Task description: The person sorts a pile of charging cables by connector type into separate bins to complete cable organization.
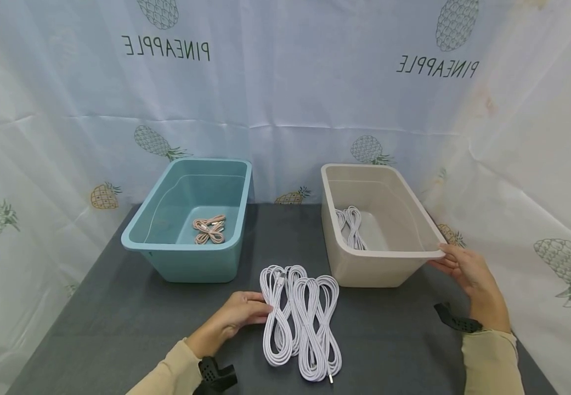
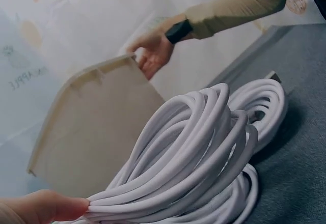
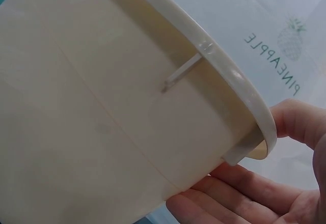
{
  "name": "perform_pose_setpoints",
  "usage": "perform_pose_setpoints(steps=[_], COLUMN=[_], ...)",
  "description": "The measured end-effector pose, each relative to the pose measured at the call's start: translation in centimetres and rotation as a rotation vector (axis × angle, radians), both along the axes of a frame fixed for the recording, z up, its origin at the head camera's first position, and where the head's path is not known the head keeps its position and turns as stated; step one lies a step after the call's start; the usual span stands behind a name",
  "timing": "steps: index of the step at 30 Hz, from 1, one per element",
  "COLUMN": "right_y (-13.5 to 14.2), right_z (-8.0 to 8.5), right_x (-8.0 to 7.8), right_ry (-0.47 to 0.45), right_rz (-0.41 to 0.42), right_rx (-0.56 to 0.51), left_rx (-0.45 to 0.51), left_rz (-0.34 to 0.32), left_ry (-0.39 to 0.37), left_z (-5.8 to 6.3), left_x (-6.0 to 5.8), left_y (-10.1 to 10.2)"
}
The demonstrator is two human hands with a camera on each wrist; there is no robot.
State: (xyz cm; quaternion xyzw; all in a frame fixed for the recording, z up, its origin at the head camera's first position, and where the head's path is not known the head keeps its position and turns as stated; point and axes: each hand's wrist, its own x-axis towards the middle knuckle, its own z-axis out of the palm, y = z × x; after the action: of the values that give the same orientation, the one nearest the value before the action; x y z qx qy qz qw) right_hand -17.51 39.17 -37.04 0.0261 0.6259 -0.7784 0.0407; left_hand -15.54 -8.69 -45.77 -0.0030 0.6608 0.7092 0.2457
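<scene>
the left hand [image 1: 238,316] pinches 1 white cord [image 2: 173,183] in its fingers, a 2nd cord [image 1: 310,332] just right of them; the right hand [image 1: 474,277] grips the beige tub [image 1: 364,270] at a corner. likely step: picking up cord; next probably calls for keeping loops together.

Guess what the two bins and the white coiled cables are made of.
Teal bin: probably molded plastic, smooth and satin, given its even color and rounded rim. Beige bin: likely plastic too; the right wrist view shows soft sheen along its thin lip. White coiled cables: seemingly matte rubbery or plastic jackets, judging by their smooth, round loops; cores hidden.
</scene>
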Motion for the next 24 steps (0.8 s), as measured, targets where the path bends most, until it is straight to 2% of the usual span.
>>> perform_pose_setpoints(steps=[8, 18, 24], right_y=[0.0, -0.1, -0.1], right_z=[0.1, 0.4, 0.2], right_x=[-0.1, -0.2, -0.1], right_ry=[0.000, 0.017, 0.025], right_rz=[-0.014, -0.019, -0.020], right_rx=[0.042, 0.086, 0.096], left_rx=[0.013, -0.002, 0.036], left_rz=[-0.016, 0.002, 0.001], left_ry=[0.026, 0.056, 0.076], left_z=[1.4, 3.1, 4.0], left_x=[-0.7, -1.9, -2.5], left_y=[0.0, 0.5, 1.4])
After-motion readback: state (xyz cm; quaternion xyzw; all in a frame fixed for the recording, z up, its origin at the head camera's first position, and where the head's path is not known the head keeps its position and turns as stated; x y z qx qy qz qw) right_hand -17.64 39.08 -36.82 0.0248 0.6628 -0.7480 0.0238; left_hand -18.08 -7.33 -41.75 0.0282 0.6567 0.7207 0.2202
